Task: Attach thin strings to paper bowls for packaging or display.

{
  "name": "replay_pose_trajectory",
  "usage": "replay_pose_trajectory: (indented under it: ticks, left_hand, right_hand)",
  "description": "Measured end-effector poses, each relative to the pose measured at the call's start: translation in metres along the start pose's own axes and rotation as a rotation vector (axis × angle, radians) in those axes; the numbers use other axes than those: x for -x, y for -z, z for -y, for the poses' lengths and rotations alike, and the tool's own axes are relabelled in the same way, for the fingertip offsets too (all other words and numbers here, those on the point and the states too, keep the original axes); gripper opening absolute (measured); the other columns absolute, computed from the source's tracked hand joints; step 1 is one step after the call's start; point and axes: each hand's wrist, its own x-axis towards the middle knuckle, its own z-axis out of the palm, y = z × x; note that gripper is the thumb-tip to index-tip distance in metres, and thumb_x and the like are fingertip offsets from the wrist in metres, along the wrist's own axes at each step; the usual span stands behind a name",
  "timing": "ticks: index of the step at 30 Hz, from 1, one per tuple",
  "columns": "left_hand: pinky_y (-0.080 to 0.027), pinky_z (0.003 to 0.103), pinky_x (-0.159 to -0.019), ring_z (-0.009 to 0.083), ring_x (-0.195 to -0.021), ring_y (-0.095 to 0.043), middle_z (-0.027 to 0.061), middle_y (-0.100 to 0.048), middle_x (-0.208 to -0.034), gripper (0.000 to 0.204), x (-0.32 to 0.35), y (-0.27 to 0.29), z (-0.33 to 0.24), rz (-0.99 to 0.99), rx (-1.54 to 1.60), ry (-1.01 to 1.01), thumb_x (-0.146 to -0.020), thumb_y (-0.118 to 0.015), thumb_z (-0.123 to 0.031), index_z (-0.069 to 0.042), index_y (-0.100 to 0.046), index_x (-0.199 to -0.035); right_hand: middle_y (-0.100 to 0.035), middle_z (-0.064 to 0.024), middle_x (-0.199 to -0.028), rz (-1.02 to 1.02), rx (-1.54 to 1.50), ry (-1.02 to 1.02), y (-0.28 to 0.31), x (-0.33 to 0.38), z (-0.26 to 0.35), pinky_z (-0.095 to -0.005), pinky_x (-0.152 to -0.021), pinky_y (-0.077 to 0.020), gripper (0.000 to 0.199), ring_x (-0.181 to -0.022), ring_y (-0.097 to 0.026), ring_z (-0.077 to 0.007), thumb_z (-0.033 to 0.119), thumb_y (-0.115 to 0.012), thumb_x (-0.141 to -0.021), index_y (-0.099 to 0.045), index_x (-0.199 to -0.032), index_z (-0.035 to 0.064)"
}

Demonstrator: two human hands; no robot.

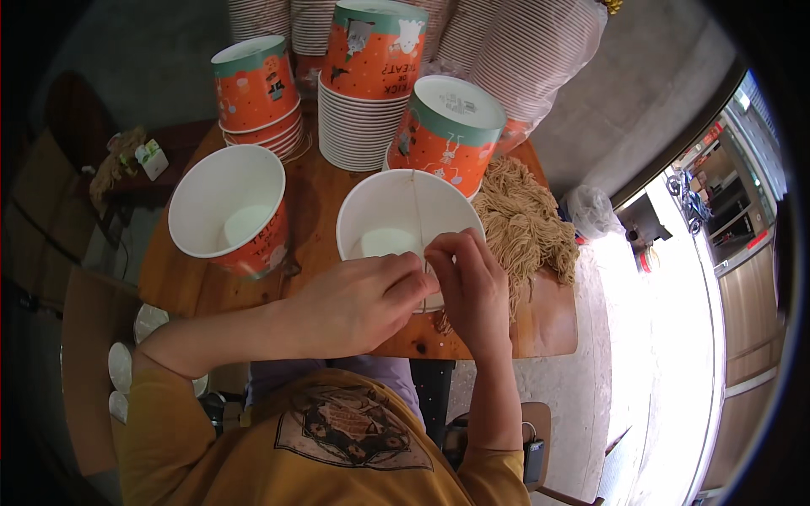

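Mustard shirt (337,451) below; left hand (359,304), right hand (472,282) pinch string (418,211) (over 1 bucket (371,211)).

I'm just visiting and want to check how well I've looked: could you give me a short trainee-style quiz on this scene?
1. True or false: the pile of tan cord lies to the right of the bucket under the hands.

2. Pick one: what colour is the inside of the open bucket at the left?
a) green
b) white
c) orange

3. Fill in the blank: the left hand and right hand come together over the ____ side of the bucket, as the person sees it.

Key: 1. True. 2. b. 3. near.
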Motion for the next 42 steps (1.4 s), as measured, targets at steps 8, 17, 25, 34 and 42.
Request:
replay_pose_trajectory:
  ticks: [8, 17, 25, 34, 42]
  left_hand:
    - [-0.051, 0.038, -0.070, 0.0297, -0.083, -0.060, 0.0140, -0.053, -0.092, 0.017, 0.002, 0.000, 0.001, 0.078, -0.109, 0.011, -0.077, -0.062, -0.005, 0.001, -0.053, -0.089]
    - [-0.048, 0.041, -0.074, 0.0318, -0.085, -0.057, 0.0139, -0.053, -0.092, 0.019, 0.002, 0.011, -0.001, 0.095, -0.037, 0.075, -0.079, -0.064, -0.013, 0.001, -0.052, -0.087]
    - [-0.049, 0.039, -0.077, 0.0302, -0.087, -0.058, 0.0141, -0.054, -0.091, 0.020, 0.007, 0.002, -0.003, 0.115, -0.049, 0.168, -0.083, -0.061, -0.019, -0.001, -0.055, -0.087]
    - [-0.046, 0.038, -0.079, 0.0253, -0.086, -0.053, 0.0076, -0.053, -0.088, 0.014, 0.024, 0.028, -0.012, -0.085, -0.117, 0.087, -0.082, -0.061, -0.012, -0.003, -0.054, -0.090]
    - [-0.045, 0.035, -0.073, 0.0234, -0.085, -0.057, 0.0091, -0.055, -0.090, 0.015, 0.026, 0.092, -0.023, 0.075, 0.624, 0.244, -0.094, -0.057, -0.017, -0.004, -0.053, -0.100]
  right_hand:
    - [-0.057, -0.0080, -0.083, 0.134, 0.031, -0.060, 0.000, -0.008, 0.002, -0.0408, -0.056, -0.0491, 0.010, -0.070, -0.061, -0.0329, 0.012, -0.062, -0.088, -0.055, -0.091, 0.0071]
    - [-0.057, -0.0111, -0.085, 0.246, 0.113, -0.106, 0.000, -0.021, 0.002, -0.0458, -0.060, -0.0486, 0.009, -0.074, -0.060, -0.0365, 0.015, -0.057, -0.090, -0.054, -0.090, 0.0071]
    - [-0.058, -0.0129, -0.086, 0.217, 0.095, -0.158, -0.007, -0.020, 0.010, -0.0467, -0.063, -0.0480, 0.008, -0.078, -0.059, -0.0391, 0.011, -0.060, -0.088, -0.054, -0.089, 0.0056]
    - [-0.056, -0.0096, -0.078, 0.266, -0.018, -0.105, 0.025, -0.023, 0.038, -0.0375, -0.064, -0.0475, 0.010, -0.074, -0.058, -0.0270, 0.010, -0.067, -0.080, -0.063, -0.087, 0.0038]
    - [-0.052, -0.0035, -0.074, 0.587, -0.612, -0.092, 0.052, -0.040, 0.032, -0.0282, -0.059, -0.0355, 0.025, -0.068, -0.048, -0.0176, 0.024, -0.075, -0.078, -0.067, -0.078, 0.0004]
